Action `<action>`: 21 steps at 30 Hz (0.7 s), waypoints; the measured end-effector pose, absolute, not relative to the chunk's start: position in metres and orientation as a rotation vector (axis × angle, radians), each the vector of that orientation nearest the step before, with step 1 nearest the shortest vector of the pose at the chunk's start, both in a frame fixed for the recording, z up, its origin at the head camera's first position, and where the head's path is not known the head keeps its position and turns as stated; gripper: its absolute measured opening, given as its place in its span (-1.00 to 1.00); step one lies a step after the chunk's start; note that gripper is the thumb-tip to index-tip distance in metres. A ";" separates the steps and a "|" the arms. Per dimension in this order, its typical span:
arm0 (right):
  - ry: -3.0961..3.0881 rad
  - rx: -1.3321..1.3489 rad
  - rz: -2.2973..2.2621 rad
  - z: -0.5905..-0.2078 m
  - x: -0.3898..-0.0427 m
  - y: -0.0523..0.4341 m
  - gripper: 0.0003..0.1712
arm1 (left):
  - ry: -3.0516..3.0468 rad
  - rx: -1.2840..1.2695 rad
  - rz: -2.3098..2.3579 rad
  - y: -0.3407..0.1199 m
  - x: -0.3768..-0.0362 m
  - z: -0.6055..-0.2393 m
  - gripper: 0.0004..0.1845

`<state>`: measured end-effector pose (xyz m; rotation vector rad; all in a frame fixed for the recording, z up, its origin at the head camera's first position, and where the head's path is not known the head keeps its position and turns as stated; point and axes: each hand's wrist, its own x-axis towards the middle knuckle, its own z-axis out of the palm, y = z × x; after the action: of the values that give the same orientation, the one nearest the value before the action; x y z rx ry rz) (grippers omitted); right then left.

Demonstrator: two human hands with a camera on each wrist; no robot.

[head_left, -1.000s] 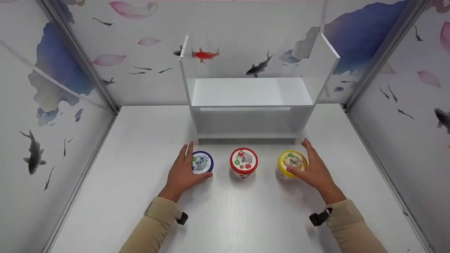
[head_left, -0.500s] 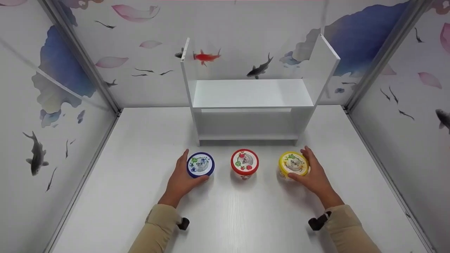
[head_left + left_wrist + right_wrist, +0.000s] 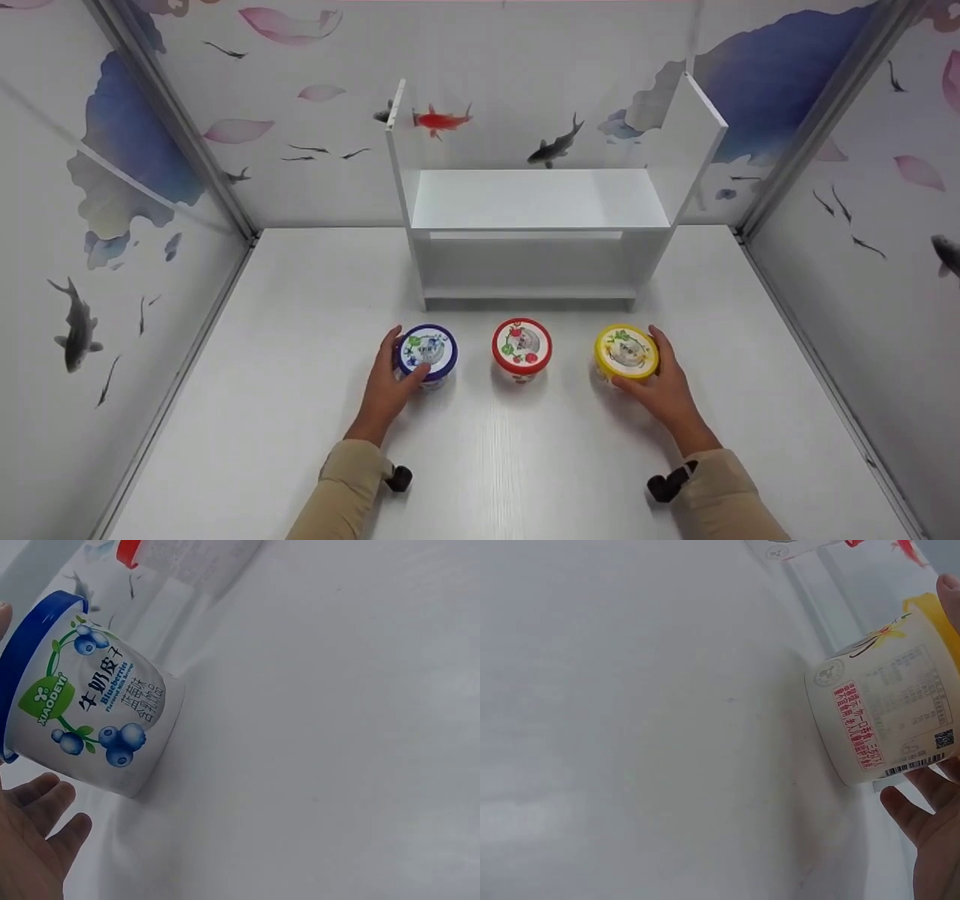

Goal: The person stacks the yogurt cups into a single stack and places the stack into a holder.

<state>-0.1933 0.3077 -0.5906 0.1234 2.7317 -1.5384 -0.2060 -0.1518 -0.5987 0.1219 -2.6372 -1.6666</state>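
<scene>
Three lidded yogurt cups stand in a row on the white table (image 3: 300,315), in front of the shelf. My left hand (image 3: 391,375) wraps the blue-lidded blueberry cup (image 3: 427,351), fingers along its left side and thumb at its front. In the left wrist view the blue-lidded blueberry cup (image 3: 90,712) stands upright, with my left hand's fingers (image 3: 37,825) close beside it. My right hand (image 3: 664,382) curls round the yellow-lidded cup (image 3: 627,351), thumb at its front. In the right wrist view the yellow-lidded cup (image 3: 885,712) has my right hand's fingers (image 3: 922,810) at its side. Between the two, the red-lidded cup (image 3: 522,346) stands untouched.
A white two-level shelf (image 3: 536,201) with tall side panels stands against the back wall, both of its levels bare. Panels printed with fish and petals enclose the table on the left, back and right. Bare tabletop lies on either side of the cups.
Both hands have drawn in round their cups: the fingers, spread beside the lids a second ago, now curl against the sides, with the thumbs at the fronts. The cups have not moved.
</scene>
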 end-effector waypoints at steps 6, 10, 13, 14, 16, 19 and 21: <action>2.666 0.191 -1.653 -0.600 -0.192 0.306 0.42 | -2.491 0.094 -1.811 -0.149 -0.206 -0.610 -0.28; 2.615 0.209 -1.761 -0.604 -0.192 0.306 0.37 | -2.424 0.073 -1.852 -0.145 -0.207 -0.615 -0.38; 2.598 0.241 -1.782 -0.605 -0.192 0.304 0.36 | -2.396 0.119 -1.907 -0.143 -0.207 -0.617 -0.41; 2.597 0.254 -1.786 -0.605 -0.191 0.304 0.36 | -2.379 0.137 -1.940 -0.143 -0.207 -0.618 -0.41; 2.604 0.271 -1.784 -0.606 -0.191 0.303 0.35 | -2.336 0.161 -1.997 -0.142 -0.208 -0.618 -0.43; 2.623 0.275 -1.784 -0.608 -0.191 0.302 0.35 | -2.275 0.184 -2.066 -0.141 -0.208 -0.619 -0.46; 2.639 0.270 -1.787 -0.609 -0.191 0.302 0.34 | -2.241 0.178 -2.093 -0.141 -0.207 -0.620 -0.48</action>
<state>-0.1907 0.3016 -0.6094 0.2704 2.6392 -1.7874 -0.2070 -0.1405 -0.6199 0.1784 -2.2415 -2.0933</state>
